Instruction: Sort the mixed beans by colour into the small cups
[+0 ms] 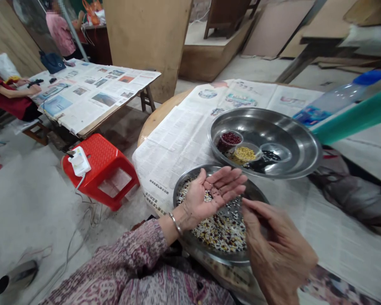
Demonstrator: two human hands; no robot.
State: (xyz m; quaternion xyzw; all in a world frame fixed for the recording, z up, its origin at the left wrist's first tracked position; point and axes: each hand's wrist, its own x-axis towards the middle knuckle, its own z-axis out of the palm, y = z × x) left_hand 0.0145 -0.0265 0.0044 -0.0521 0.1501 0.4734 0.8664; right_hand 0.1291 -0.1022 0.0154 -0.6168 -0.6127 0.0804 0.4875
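My left hand [214, 190] is held palm up above a steel tray [188, 243], fingers stretched out, with a few small dark specks on the palm. Mixed grains and beans [222, 233] in white, yellow, black and dark red lie spread in that tray. To its right, my right hand [273, 241] has thumb and forefinger pinched together; what they hold, if anything, is too small to make out. Behind stands a wide steel basin [292, 144] with three clear cups, of red beans [231, 138], yellow beans [245, 154] and black beans [271, 156].
Newspaper [178, 135] covers the round table. A blue-capped plastic bottle [336, 99] and a green strip [355, 118] are at the right. A red stool [98, 165] bears a power strip [79, 162], with cables on the floor. Two people are by another newspaper-covered table [108, 101].
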